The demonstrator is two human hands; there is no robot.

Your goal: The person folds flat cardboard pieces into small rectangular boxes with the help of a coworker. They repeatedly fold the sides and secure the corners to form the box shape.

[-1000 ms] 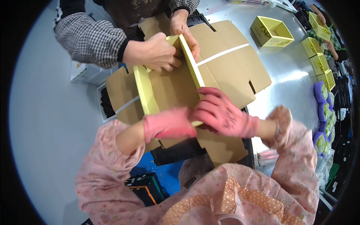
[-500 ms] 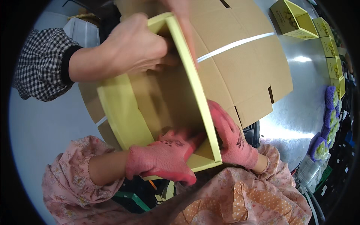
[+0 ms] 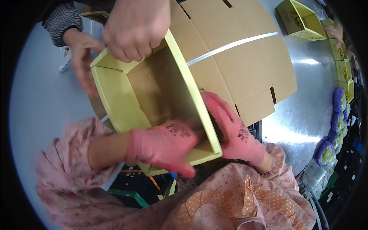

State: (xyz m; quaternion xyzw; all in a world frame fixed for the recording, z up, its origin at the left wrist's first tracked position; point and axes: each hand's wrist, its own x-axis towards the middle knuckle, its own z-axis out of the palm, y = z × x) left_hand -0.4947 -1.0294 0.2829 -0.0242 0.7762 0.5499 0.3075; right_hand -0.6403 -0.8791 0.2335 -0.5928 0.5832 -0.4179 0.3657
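A pale yellow cardboard box [image 3: 122, 100], its top open and its inside brown, is held tilted in front of me. My left hand [image 3: 163, 145], in a pink glove, reaches in over the near end; its thumb stays outside and its fingertips are lost in shadow. Against the outer right wall lies my right hand [image 3: 234, 134], also gloved in pink, bracing the box from that side. Another person's bare hand [image 3: 137, 30] grips the far rim. That person's other hand [image 3: 82, 57], blurred, is beside the far left corner.
Flattened brown cartons [image 3: 241, 65] bound with a white strap [image 3: 230, 50] lie beneath and beyond the box. On the metal table stand another yellow box [image 3: 297, 21] and a row of smaller ones [image 3: 343, 71]. Fruit in purple foam nets [image 3: 337, 119] sits at the right edge.
The box has shifted slightly left and toward me. The co-worker's one hand has come out of the box to its far rim; the other has appeared at the left. My hands keep their hold.
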